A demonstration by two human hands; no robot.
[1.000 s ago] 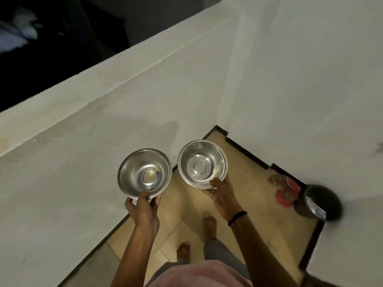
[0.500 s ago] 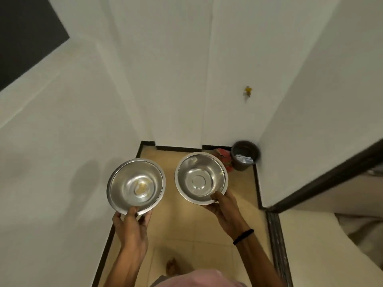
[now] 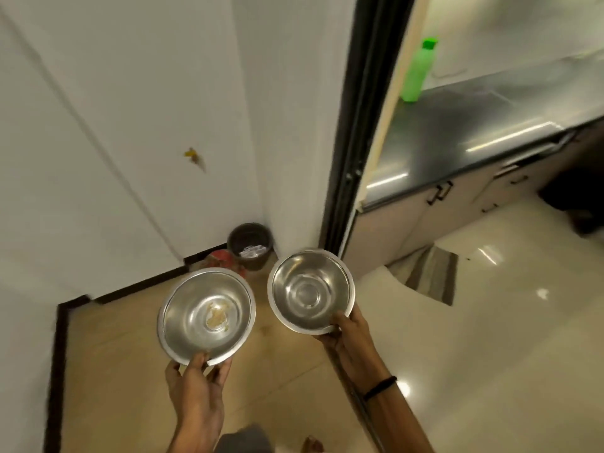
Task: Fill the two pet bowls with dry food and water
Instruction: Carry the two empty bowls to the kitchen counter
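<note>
I hold two round steel pet bowls out in front of me above the tiled floor. My left hand [image 3: 196,384] grips the near rim of the left bowl [image 3: 206,313], which has a pale crusty residue at its bottom. My right hand [image 3: 349,338] pinches the near rim of the right bowl [image 3: 310,291], which looks bare inside. Both bowls are held roughly level, a short gap apart. No food or water container is in my hands.
A dark bin [image 3: 250,245] and a red object [image 3: 225,258] sit in the floor corner by white walls. A black door frame [image 3: 356,132] opens right onto a kitchen with a dark counter [image 3: 474,138], a green bottle [image 3: 416,71], cabinets and a striped mat [image 3: 431,276].
My view has swung to the right, from the wall corner to the doorway; the kitchen counter and green bottle have come into sight. Both hands keep the same hold on the bowls.
</note>
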